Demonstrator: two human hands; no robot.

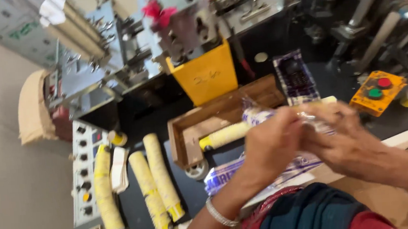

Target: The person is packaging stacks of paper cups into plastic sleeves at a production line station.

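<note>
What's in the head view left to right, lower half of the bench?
Grey control panel → yellow stack of cups → two more cup stacks → wooden tray → left hand → right hand, both on a clear wrapper → orange button box.

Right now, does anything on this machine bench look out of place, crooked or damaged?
Nothing looks damaged or spilled. The long yellow-and-cream stacks of paper cups lie loose at differing angles on the dark bench top, and a clear printed plastic sleeve lies crumpled below the left hand and right hand.
</note>
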